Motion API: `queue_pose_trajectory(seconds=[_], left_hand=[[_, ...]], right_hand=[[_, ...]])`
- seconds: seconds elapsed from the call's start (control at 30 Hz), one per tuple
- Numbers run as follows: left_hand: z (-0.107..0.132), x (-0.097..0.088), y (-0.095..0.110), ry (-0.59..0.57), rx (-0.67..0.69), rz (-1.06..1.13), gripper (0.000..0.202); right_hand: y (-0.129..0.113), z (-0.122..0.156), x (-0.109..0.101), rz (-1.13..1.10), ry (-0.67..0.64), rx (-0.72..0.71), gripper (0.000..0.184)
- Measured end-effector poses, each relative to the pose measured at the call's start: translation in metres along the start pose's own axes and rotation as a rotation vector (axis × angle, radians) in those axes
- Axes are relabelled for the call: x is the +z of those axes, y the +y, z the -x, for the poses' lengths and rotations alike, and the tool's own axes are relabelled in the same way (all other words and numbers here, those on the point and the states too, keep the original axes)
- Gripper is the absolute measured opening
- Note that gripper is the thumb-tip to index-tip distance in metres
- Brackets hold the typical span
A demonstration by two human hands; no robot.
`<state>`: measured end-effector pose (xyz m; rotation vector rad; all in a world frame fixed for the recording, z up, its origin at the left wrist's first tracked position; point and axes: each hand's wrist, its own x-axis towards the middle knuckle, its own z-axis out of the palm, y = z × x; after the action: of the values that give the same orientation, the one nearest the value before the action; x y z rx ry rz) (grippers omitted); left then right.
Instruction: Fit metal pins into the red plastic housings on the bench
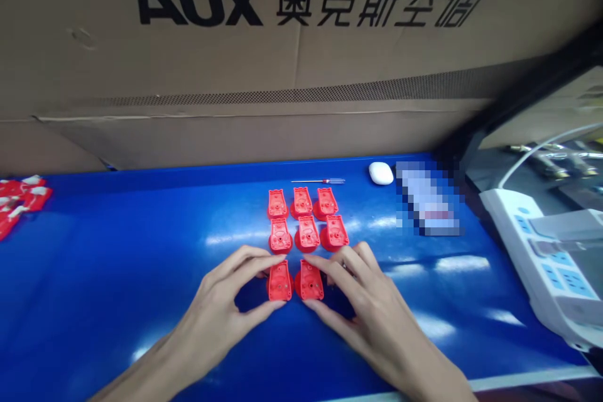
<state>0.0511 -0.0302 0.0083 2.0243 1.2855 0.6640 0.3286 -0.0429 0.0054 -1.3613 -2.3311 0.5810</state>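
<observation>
Several small red plastic housings (pixel 306 232) lie in a neat grid on the blue table top (pixel 117 276). My left hand (pixel 226 308) pinches the near-left red housing (pixel 280 281) between thumb and forefinger. My right hand (pixel 362 301) pinches the red housing (pixel 309 281) beside it the same way, and its fingers cover the spot to the right of that piece. Both pieces rest on the table in the nearest row.
A thin screwdriver (pixel 318 181) lies behind the grid, with a white mouse-like object (pixel 380 173) to its right. More red and white parts (pixel 21 198) sit at the far left edge. A white power strip (pixel 541 251) lies on the right. A large cardboard box (pixel 264 50) stands behind the table.
</observation>
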Motion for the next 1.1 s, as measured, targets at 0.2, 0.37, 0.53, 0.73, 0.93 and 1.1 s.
queue_pose_trajectory(seconds=[0.2, 0.37, 0.53, 0.73, 0.93, 1.1], left_hand=[[0.0029, 0.0024, 0.0028, 0.058, -0.016, -0.001, 0.051], [0.0027, 0.0024, 0.0045, 0.072, -0.005, -0.012, 0.05], [0.0033, 0.0037, 0.0043, 0.083, -0.005, -0.014, 0.05], [0.0041, 0.0041, 0.0025, 0.077, -0.001, 0.0, 0.048], [0.0022, 0.0026, 0.0038, 0.08, 0.013, -0.007, 0.047], [0.0017, 0.0035, 0.0025, 0.08, 0.027, -0.011, 0.046]], right_hand=[[-0.0005, -0.0001, -0.0027, 0.003, -0.003, 0.004, 0.049], [0.0005, 0.0007, -0.0019, -0.011, -0.021, 0.012, 0.049], [0.0014, 0.0011, -0.0013, -0.022, -0.026, 0.018, 0.049], [0.001, 0.0016, -0.002, -0.038, -0.04, 0.034, 0.05], [0.0043, 0.0004, 0.0007, -0.01, -0.031, 0.021, 0.052], [0.0053, -0.0008, 0.0016, 0.001, -0.022, 0.029, 0.053]])
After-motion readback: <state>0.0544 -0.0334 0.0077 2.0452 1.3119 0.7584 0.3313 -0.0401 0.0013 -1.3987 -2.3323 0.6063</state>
